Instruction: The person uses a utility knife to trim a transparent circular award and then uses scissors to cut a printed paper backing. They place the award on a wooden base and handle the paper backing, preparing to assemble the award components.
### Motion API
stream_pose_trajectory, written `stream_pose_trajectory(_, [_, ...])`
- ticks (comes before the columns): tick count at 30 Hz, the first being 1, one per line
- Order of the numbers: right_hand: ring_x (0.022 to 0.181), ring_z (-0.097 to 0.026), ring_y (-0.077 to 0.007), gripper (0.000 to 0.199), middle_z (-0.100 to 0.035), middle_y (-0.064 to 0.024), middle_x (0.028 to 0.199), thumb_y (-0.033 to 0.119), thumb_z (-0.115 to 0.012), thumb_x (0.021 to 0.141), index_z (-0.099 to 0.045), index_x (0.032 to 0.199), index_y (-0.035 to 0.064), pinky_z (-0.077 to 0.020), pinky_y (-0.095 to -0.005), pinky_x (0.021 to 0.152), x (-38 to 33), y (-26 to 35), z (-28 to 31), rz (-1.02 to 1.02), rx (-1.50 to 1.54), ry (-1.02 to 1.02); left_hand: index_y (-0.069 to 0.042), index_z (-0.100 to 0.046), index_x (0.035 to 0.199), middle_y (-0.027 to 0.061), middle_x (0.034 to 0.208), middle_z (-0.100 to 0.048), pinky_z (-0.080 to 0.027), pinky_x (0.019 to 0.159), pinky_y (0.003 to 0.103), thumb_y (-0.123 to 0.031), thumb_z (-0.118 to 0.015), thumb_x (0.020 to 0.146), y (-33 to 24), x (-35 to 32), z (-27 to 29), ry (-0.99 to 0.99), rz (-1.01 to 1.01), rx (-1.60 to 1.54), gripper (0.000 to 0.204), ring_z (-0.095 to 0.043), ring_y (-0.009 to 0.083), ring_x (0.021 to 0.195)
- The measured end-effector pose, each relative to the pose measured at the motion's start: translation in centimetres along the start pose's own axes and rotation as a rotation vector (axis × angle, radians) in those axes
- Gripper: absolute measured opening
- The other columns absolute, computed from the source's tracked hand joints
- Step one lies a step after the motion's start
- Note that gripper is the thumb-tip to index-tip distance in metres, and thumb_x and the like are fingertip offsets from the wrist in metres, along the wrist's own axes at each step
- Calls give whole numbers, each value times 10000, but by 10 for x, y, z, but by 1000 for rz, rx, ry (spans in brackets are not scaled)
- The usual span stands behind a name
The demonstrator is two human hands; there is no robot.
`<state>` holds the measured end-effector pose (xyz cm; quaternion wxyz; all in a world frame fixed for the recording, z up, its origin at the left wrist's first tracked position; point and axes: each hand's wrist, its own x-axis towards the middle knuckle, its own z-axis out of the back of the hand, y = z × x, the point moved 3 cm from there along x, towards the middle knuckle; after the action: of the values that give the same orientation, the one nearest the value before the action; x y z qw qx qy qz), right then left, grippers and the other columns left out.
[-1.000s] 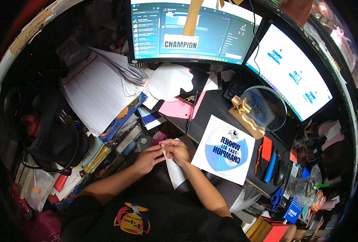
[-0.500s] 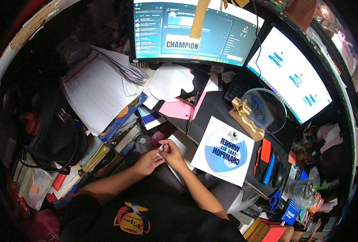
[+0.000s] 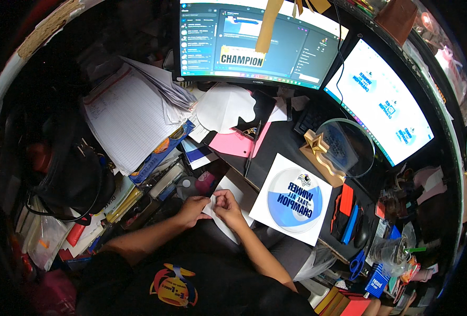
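A small white paper sheet (image 3: 219,210), low on the cluttered desk (image 3: 291,142) at seven o'clock from the round blue-printed sheet (image 3: 292,199), is pinched closed by the left hand (image 3: 192,209) and right hand (image 3: 227,204), apparently mid-peel, so steady separating at the edge seems required next.

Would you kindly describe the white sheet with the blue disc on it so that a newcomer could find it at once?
Start at the two lit monitors at the back of the desk and come toward the person. Just right of the right hand lies a square white sheet. Unlike the lined paper stack and pink paper, it bears one large blue round print.
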<state>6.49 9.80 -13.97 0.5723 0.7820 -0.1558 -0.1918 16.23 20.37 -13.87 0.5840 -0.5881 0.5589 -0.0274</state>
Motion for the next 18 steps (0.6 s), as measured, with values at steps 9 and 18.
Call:
stream_pose_trajectory(9, [415,-484,-126,191,-543,-44,589,152,-642,884,-532,771,45,-385,-258,387,-5,-4,5,-322,71,-341,-42,-654,973,44,878,-633,-565,670,338,-232,-636,866,0,-5,-6,6,-12,167,219,-637,172,800])
stream_pose_trajectory(18, [474,-575,-148,158,-560,-56,634,155,-623,865,-549,785,41,-482,-274,392,-5,8,17,-512,-9,-261,-44,-646,942,47,872,-634,-520,656,297,-229,-597,889,3,1,-6,37,-123,254,198,-615,132,780])
